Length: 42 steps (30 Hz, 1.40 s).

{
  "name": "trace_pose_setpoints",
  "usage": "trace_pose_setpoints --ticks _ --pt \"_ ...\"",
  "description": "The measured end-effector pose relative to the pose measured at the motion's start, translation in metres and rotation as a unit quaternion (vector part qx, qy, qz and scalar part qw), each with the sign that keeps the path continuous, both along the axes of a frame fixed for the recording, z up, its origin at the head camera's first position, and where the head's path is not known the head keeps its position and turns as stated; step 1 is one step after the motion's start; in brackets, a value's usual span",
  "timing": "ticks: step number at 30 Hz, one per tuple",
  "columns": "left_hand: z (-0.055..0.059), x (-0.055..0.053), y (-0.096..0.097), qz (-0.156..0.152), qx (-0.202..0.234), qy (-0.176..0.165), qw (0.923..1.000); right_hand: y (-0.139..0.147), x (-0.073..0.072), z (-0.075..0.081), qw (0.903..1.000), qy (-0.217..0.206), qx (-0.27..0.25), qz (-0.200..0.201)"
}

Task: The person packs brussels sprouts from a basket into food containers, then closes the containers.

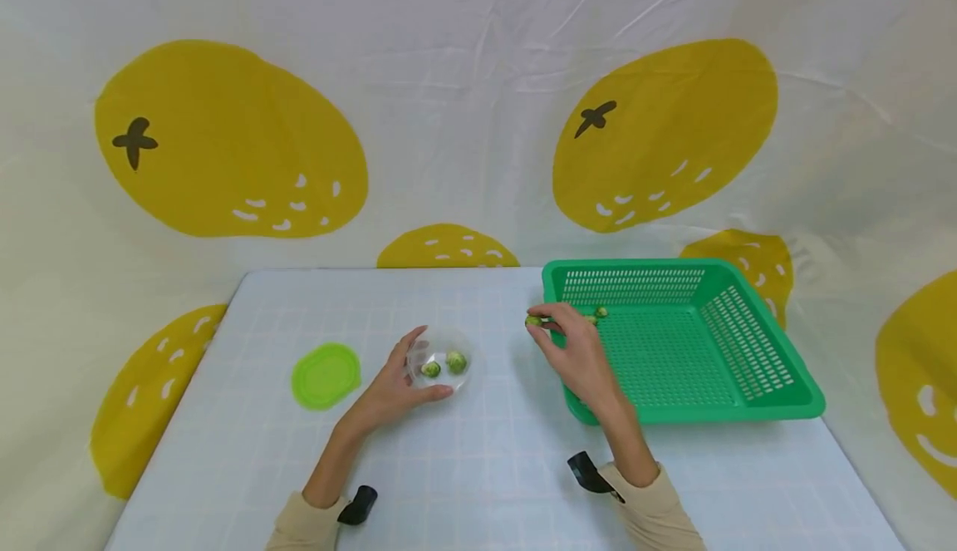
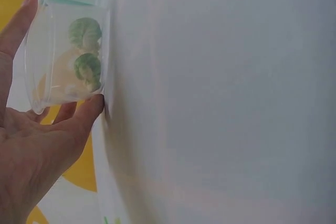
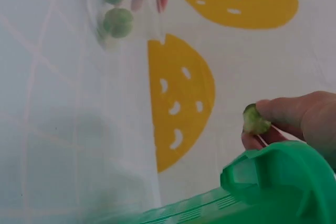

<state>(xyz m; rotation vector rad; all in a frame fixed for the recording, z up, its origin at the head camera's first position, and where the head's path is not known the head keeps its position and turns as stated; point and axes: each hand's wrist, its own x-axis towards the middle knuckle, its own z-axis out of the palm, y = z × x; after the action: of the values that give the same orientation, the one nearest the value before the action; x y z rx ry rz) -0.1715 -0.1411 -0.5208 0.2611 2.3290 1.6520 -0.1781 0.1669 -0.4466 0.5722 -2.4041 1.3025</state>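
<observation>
A clear plastic tub (image 1: pixel 441 381) stands on the table with two Brussels sprouts (image 1: pixel 456 361) inside. My left hand (image 1: pixel 395 386) holds the tub from its left side, thumb and fingers spread around its wall; the left wrist view shows the same tub (image 2: pixel 60 51) side-on. Between thumb and fingertips, my right hand (image 1: pixel 577 353) pinches another Brussels sprout (image 3: pixel 255 120) over the left rim of the green basket (image 1: pixel 673 356). More sprouts (image 1: pixel 601 312) lie in the basket's back left corner, partly hidden behind the right hand.
A light green round lid (image 1: pixel 326 376) lies flat on the table (image 1: pixel 463 476), left of the left hand. The basket takes up the table's right side. Behind the table hangs a white cloth (image 1: pixel 463 119) printed with large yellow fruit.
</observation>
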Motion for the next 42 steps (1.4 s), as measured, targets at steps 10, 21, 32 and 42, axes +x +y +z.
trace_pose_setpoints --ticks 10,21,32,42 --pt "0.002 0.000 0.000 0.006 -0.007 -0.001 1.0000 -0.024 -0.001 0.004 0.9991 0.019 0.030 0.024" --pt "0.000 0.001 0.000 0.016 -0.014 -0.001 0.9998 -0.051 -0.001 0.003 0.9976 0.017 0.054 0.040" --pt "-0.001 0.001 0.001 0.016 -0.018 0.001 0.9997 -0.073 -0.002 -0.010 0.9954 0.002 0.041 0.086" --pt "0.003 0.002 0.002 0.015 -0.015 0.002 0.9998 -0.092 -0.005 -0.024 0.9933 -0.010 0.042 0.107"
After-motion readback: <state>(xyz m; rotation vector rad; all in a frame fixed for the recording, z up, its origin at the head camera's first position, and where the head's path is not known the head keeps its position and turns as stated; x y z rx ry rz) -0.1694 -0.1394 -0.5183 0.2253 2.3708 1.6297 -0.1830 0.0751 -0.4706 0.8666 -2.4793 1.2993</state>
